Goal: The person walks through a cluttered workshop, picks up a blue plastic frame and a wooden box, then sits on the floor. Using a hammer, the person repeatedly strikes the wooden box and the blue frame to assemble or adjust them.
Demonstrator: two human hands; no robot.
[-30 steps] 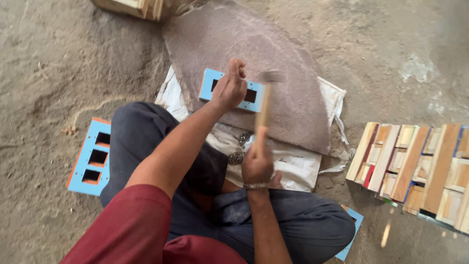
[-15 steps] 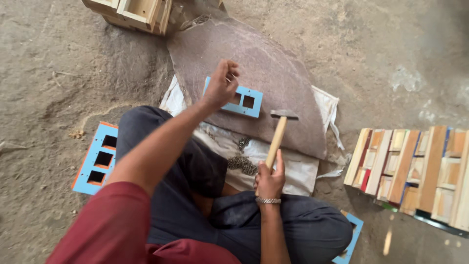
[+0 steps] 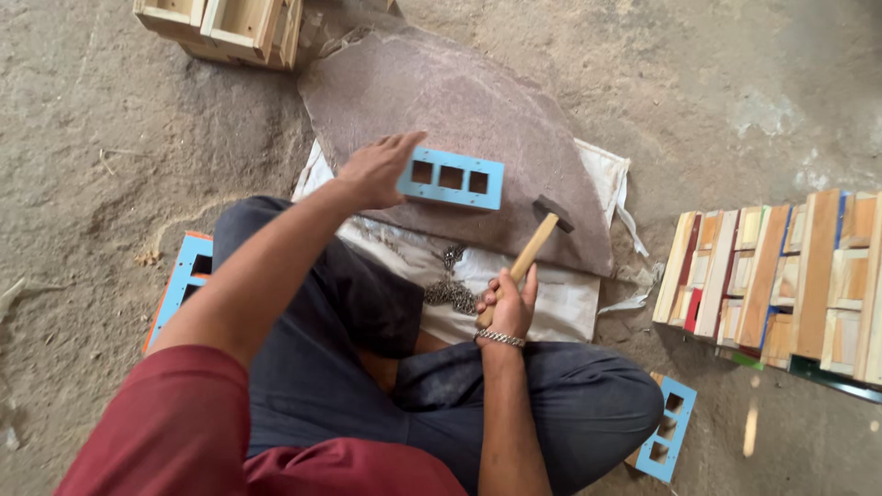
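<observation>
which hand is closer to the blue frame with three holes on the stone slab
Left. The left hand is right at the blue frame's left end, about touching it. The right hand is farther back, toward the lap, gripping the hammer.

Place: a rough floor-level woodworking workshop.
Floor: bare, dusty ground (image 3: 110,138) all round the seated person, with sawdust and chips.
Work surface: a flat stone slab (image 3: 459,110) on a white sack (image 3: 560,303), just ahead of both hands.
Tool: a wooden-handled hammer (image 3: 537,239) gripped in the right hand (image 3: 507,303).
Stock: stacked wooden box frames (image 3: 781,276) to the right of the right hand; more wooden boxes (image 3: 225,23) beyond the left hand (image 3: 372,170).
Pieces: a blue three-hole panel (image 3: 452,177) at the left hand's fingertips.
</observation>
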